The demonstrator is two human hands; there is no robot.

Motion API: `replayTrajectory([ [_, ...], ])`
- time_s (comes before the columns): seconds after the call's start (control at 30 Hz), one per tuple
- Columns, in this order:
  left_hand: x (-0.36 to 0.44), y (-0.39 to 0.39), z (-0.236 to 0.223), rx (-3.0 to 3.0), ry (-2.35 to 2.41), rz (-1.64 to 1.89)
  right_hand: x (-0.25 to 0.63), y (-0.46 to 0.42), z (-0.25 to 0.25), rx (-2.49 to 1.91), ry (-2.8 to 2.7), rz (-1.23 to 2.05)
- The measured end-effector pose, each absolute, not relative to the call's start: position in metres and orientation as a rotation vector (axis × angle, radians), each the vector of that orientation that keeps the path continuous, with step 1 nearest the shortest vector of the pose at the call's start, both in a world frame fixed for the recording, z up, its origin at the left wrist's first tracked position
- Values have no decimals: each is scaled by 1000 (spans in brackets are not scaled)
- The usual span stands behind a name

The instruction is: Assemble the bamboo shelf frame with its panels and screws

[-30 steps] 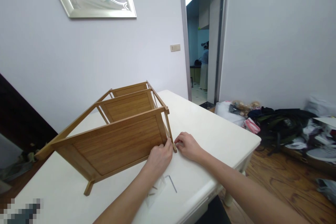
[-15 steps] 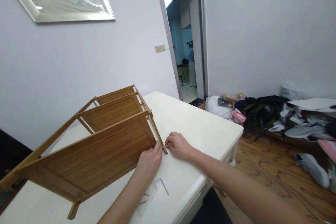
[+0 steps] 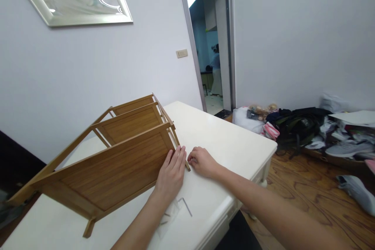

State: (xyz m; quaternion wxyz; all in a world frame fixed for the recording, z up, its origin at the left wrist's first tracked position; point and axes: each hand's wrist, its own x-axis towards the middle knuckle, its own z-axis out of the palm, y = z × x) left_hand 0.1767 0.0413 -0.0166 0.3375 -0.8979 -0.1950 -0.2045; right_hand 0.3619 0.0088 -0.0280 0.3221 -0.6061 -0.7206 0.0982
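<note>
A brown wooden shelf rack (image 3: 117,168) lies on its side on the white table (image 3: 216,140), its several panels joined by slim side rails. My left hand (image 3: 172,170) rests against the right end of the nearest panel, fingers stretched out over the corner by the leg. Just right of that leg, my right hand (image 3: 202,162) has its fingertips pinched at the leg's outer side; anything between them is too small to make out. Below the hands lie an L-shaped hex key (image 3: 185,207) and a clear plastic bag (image 3: 169,218) with a few small screws.
Bags, clothes and a backpack (image 3: 301,127) are heaped along the right wall, with grey shoes (image 3: 356,193) on the wood floor. A doorway (image 3: 209,47) opens beyond the table, where a person (image 3: 216,70) stands. A framed picture (image 3: 88,19) hangs on the wall.
My left hand's fingers have gone from gripping the panel corner to lying stretched out over it. The right hand keeps its place by the leg. The view has swung right overall.
</note>
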Motion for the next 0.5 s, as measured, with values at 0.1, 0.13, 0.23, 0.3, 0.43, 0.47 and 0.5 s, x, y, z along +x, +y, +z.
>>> replayTrajectory([
  [0.1,177,41,-16,-2337,-534,-469,362,9,-28,-1588,-1899,256],
  [0.13,177,40,-15,-2336,-536,-460,362,9,-28,-1588,-1900,255],
  [0.23,177,39,-15,-2337,-533,-455,362,9,-28,-1589,-1899,252],
  [0.3,177,39,-15,-2341,-526,-459,362,10,-29,-1594,-1893,249],
  [0.43,177,40,-15,-2344,-517,-474,362,11,-31,-1609,-1876,244],
  [0.47,177,40,-15,-2344,-515,-475,362,11,-32,-1610,-1872,244],
  [0.5,177,40,-15,-2342,-514,-474,362,11,-32,-1610,-1870,244],
])
